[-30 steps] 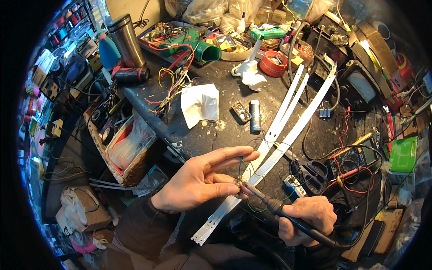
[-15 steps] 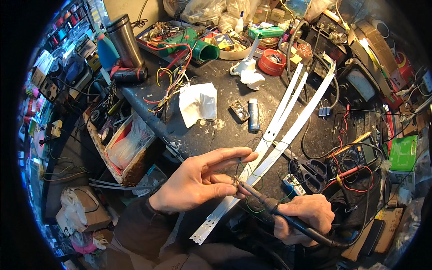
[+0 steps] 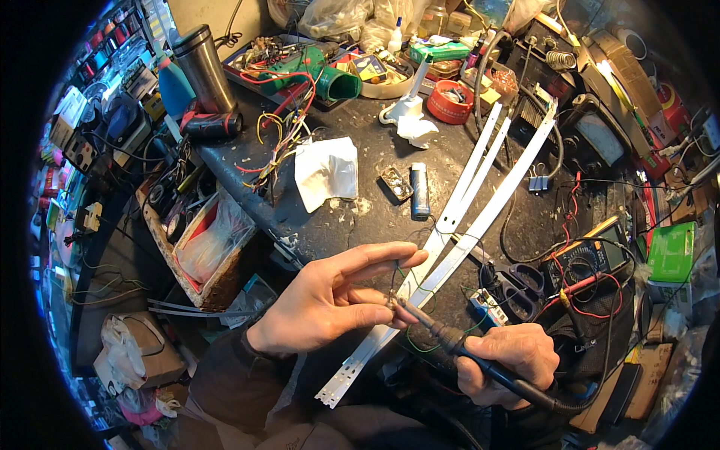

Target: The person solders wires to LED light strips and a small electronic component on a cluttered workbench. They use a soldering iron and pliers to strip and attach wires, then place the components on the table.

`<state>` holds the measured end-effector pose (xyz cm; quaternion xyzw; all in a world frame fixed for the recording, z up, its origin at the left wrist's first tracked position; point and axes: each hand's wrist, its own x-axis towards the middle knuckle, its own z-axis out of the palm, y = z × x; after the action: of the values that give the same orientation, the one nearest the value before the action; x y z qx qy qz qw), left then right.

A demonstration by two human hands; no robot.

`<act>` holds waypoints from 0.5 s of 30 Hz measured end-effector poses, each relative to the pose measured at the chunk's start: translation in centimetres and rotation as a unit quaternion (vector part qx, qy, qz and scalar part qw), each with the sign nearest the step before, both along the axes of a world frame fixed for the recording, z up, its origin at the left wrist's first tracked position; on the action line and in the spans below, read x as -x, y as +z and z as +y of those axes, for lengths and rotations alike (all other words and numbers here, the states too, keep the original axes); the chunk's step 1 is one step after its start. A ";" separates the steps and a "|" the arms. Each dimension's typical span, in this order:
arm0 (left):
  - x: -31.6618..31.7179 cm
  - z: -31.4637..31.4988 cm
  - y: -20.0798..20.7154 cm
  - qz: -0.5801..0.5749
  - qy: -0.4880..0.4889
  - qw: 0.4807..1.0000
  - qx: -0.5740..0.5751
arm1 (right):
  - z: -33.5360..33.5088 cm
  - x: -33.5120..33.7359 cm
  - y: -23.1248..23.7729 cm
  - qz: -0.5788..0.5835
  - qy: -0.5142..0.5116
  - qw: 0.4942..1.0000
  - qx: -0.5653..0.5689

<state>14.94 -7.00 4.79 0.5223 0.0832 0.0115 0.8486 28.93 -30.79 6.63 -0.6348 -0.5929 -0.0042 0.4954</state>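
Observation:
My right hand [image 3: 516, 361] is wrapped around the dark handle of a soldering iron [image 3: 450, 340], whose tip points up and left. Thumb and fingers of my left hand [image 3: 319, 304] pinch a thin dark wire [image 3: 394, 276], and the iron's tip meets it right at those fingertips. The exact contact is too small to make out. Beneath both hands lie long white perforated strips [image 3: 500, 187], running from lower left to upper right. Thin green wire [image 3: 427, 349] loops beside the iron.
Beyond my hands are a small open tin [image 3: 395, 184], a blue lighter [image 3: 420, 193] and white paper [image 3: 328, 174]. To the right lie scissors [image 3: 523, 289] and a multimeter [image 3: 600, 251] with leads. A steel tumbler [image 3: 206, 71] and a red round container [image 3: 451, 103] stand farther back.
The view has shifted very slightly. Both hands keep the same hold, with the iron's tip still at the left fingertips.

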 end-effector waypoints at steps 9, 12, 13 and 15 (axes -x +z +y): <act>0.0 0.2 -0.2 -0.009 -0.006 1.000 -0.013 | 0.2 -0.1 0.0 -0.004 0.009 1.000 -0.004; 0.0 0.2 -0.2 -0.009 -0.010 1.000 -0.017 | 0.0 -0.1 0.1 -0.003 0.016 1.000 0.005; 0.0 0.2 -0.2 -0.013 -0.010 1.000 -0.019 | -0.1 -0.2 0.1 -0.002 0.018 1.000 0.008; 0.0 0.2 -0.1 -0.013 -0.012 1.000 -0.018 | -0.3 -0.1 0.1 0.009 0.023 1.000 0.012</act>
<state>14.91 -6.76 4.70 0.5384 0.0661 0.0097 0.8400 29.04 -31.04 6.75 -0.6270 -0.6028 0.0201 0.4931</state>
